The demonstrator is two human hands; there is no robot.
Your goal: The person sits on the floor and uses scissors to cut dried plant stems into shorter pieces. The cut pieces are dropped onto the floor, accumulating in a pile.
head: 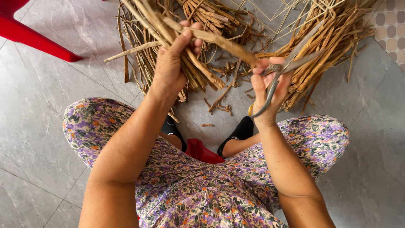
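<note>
Scissors [276,78] sit in the right hand [268,90], fingers through the loops, blades apart at the tip of one dried stalk [219,42]. Left hand [171,67] is clenched around that stalk plus a few more, held up over the grey tiled floor [46,105]. Cut scraps [221,105] lie on the floor between the feet, so some trimming looks done, but the big bundle [333,46] at right and the heap [206,14] behind still look like plenty left.
</note>
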